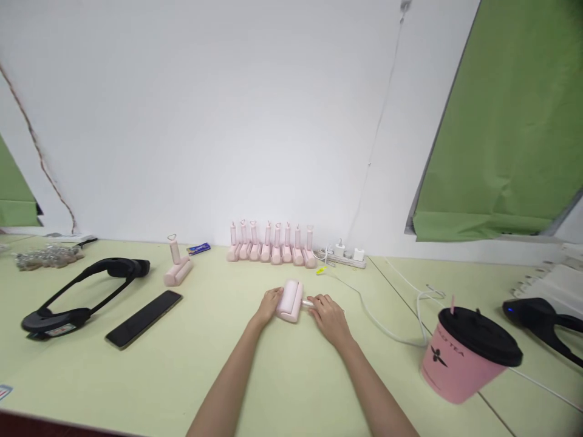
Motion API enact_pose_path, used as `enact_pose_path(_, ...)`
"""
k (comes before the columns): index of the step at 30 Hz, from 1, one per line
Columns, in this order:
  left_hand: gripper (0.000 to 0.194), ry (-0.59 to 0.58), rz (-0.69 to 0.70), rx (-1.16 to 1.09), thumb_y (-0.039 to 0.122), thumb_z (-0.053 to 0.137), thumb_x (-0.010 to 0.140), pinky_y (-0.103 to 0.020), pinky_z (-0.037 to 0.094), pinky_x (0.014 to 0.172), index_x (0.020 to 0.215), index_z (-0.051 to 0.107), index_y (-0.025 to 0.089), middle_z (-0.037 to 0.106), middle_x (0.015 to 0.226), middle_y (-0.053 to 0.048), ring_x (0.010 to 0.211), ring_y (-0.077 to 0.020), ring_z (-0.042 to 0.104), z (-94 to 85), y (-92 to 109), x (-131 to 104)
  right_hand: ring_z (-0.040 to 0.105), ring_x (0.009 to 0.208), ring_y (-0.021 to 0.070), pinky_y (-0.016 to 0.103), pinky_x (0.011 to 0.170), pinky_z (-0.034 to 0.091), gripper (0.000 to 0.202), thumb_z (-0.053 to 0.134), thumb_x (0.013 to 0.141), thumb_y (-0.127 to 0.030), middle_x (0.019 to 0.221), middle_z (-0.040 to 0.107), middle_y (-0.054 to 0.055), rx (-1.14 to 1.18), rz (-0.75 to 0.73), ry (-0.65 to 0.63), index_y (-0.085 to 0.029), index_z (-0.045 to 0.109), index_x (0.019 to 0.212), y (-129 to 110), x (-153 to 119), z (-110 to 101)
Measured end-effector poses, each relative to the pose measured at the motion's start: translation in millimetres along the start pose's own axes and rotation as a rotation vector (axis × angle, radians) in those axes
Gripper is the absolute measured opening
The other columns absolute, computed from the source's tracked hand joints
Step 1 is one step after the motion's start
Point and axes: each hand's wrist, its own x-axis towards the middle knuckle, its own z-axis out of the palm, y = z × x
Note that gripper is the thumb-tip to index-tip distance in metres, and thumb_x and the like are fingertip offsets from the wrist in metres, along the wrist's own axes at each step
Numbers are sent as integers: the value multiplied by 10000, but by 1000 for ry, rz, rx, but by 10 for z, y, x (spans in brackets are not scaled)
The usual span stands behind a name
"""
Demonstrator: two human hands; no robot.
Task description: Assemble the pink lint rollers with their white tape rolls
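Eight far lint rollers point(265, 253) look done; the nearer roller point(288, 301) seems midway, left hand point(268, 305) curled against it, right hand point(331, 317) pinching its handle point(306, 303).

We can read one word for certain, "TEA", printed in dark capitals on the pink paper cup point(460, 370) with the black lid point(480, 335). Just before it, on the same curved line, we make out what looks like "LY", but the start of the name bends out of our sight. Below the lettering we see a dark leaf-like emblem point(438, 356), and near the cup's base a line of print too small for us to read. The pale label point(61, 331) on the black headset point(57, 318), the print on the blue wrapper point(198, 249) and the red-and-blue marks on the cut-off sticker point(4, 391) at the table's left edge are also illegible to us.
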Motion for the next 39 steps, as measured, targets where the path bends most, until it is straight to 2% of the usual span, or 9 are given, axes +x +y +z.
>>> enact_pose_path(5,584,-167,-107,-418,460,657,639,-320,416,841,1106,556,124,614,1057,-111,943,-207,568,15,88,11,545,811,153,266,699,369,278,350,886,-286,978,572,52,-15,85,-39,-236,510,1107,-62,43,-16)
enact_pose_path(9,615,337,-225,-244,377,672,637,-319,435,805,1168,519,105,611,1036,-126,919,-216,581,-198,82,44,558,830,154,258,690,357,284,371,877,-304,967,590,39,-38,134,-108,-258,510,1120,-20,10,0)
enact_pose_path(13,617,944,-280,417,392,554,727,-447,372,882,1288,391,191,530,1171,-143,1079,-287,486,-703,20,-87,559,851,154,255,700,355,303,365,878,-313,984,596,39,-45,160,-95,-263,503,1143,0,-17,-23)
enact_pose_path(17,618,929,-354,874,336,521,735,-581,255,918,1285,367,100,451,1234,-230,1210,-360,322,-1035,-8,-278,563,838,149,250,702,359,307,362,878,-320,995,601,45,-29,110,-134,-261,512,1139,-52,0,-23)
enact_pose_path(21,633,1015,-204,938,387,451,773,-648,45,956,1307,301,81,107,1422,-234,1313,-358,46,-962,124,-276,563,838,151,247,682,366,301,365,878,-327,986,607,40,-17,72,-146,-260,516,1129,-73,7,4)
enact_pose_path(24,535,843,18,620,404,402,806,-562,86,1019,1282,353,163,181,1428,-149,1320,-295,112,-699,227,-173,559,838,151,249,693,367,300,365,879,-320,986,607,47,-25,56,-100,-249,522,1125,-68,0,19)
enact_pose_path(28,499,106,-1,-115,486,416,796,-399,375,922,1189,443,179,525,1188,-124,1080,-223,505,-181,209,-80,553,837,147,258,711,353,316,345,890,-304,983,609,57,-46,-30,-19,-242,520,1145,-82,-16,9)
enact_pose_path(31,525,-184,-82,-325,474,573,700,-352,469,746,1083,486,126,614,980,-119,807,-204,608,143,152,-89,552,824,142,262,719,339,334,331,896,-298,991,611,56,-67,-100,1,-260,490,1187,-85,-21,-20)
enact_pose_path(39,363,124,104,226,370,648,618,-257,415,625,885,535,152,595,785,-39,713,-161,545,335,348,-160,568,654,154,239,558,292,232,457,801,-358,703,641,43,-152,269,-330,-196,622,801,-43,79,18)
